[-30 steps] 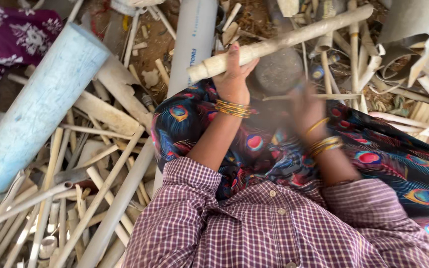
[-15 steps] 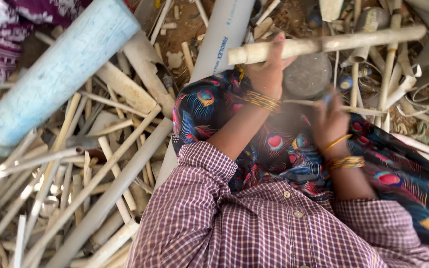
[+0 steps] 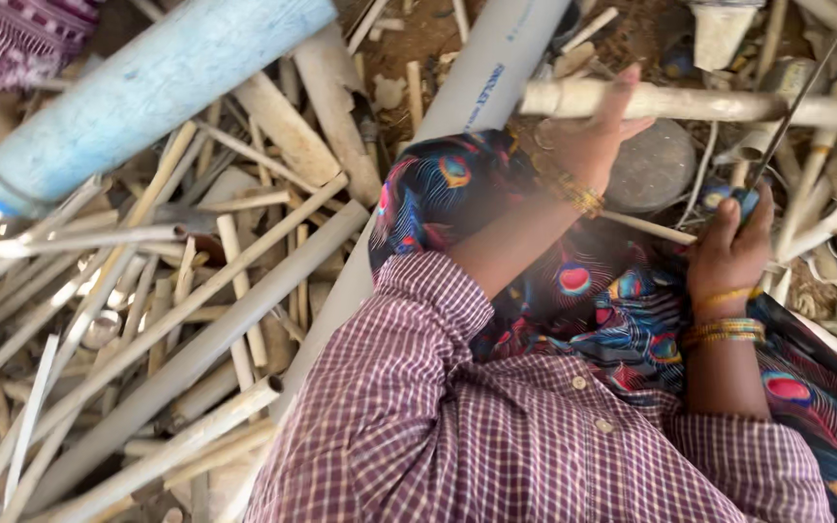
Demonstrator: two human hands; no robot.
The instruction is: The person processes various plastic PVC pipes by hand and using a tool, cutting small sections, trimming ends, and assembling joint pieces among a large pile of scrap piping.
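Observation:
My left hand (image 3: pixel 588 140) is wrapped around a long cream plastic pipe (image 3: pixel 709 102) that lies across the top of the view, gripping it near its left end. My right hand (image 3: pixel 728 247) holds the blue handle of a thin-bladed saw (image 3: pixel 743 199), whose dark blade slants up to the right past the pipe. Both wrists wear gold bangles. A round grey stone (image 3: pixel 661 165) sits under the pipe between my hands. My lap is covered by dark peacock-patterned cloth (image 3: pixel 593 291).
A thick light-blue pipe (image 3: pixel 147 87) lies at the upper left, with a long grey pipe (image 3: pixel 496 87) beside it. A heap of cut pale pipe pieces (image 3: pixel 147 320) covers the ground on the left. Purple cloth of another person (image 3: pixel 31 29) shows in the top left corner.
The view has swung, so everything has slid to the right in the picture. My left hand stays on the cream pipe, and my right hand still holds the saw handle.

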